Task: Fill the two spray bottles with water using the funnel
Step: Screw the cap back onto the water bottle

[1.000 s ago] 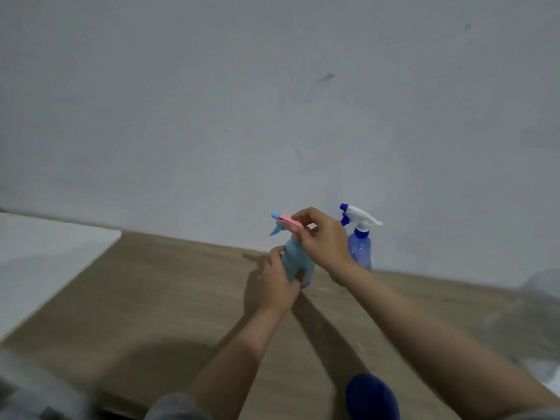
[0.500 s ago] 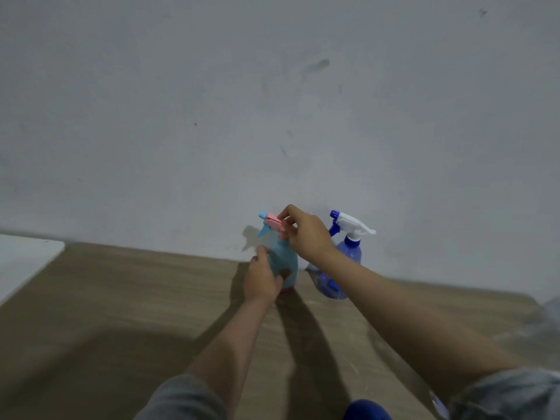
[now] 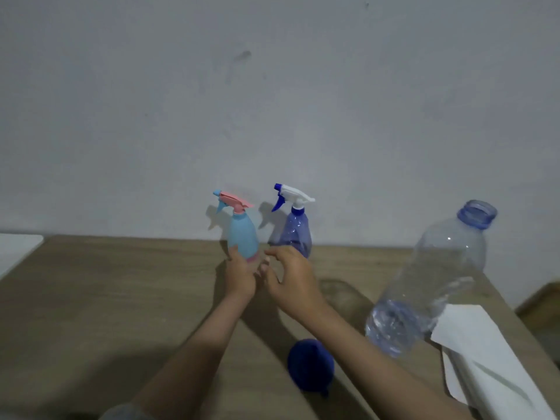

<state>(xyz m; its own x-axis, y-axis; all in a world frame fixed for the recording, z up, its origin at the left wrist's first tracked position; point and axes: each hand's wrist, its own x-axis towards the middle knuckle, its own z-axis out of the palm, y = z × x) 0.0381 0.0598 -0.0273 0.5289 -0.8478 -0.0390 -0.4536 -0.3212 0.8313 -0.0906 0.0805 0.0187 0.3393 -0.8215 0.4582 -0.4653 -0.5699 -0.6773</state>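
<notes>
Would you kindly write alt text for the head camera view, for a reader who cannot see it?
A person's left hand holds the base of a light blue spray bottle on a wooden table while the right hand hovers open beside it. A dark blue spray bottle stands just right of it against the wall, with an uncapped water bottle, blue funnel and white paper nearer.

Our right hand (image 3: 291,277) has let go of the pink trigger head and dropped low, fingers loose beside the base of the light blue spray bottle (image 3: 242,234). Our view has swung right, and we now see the clear water bottle (image 3: 430,280), uncapped.
</notes>
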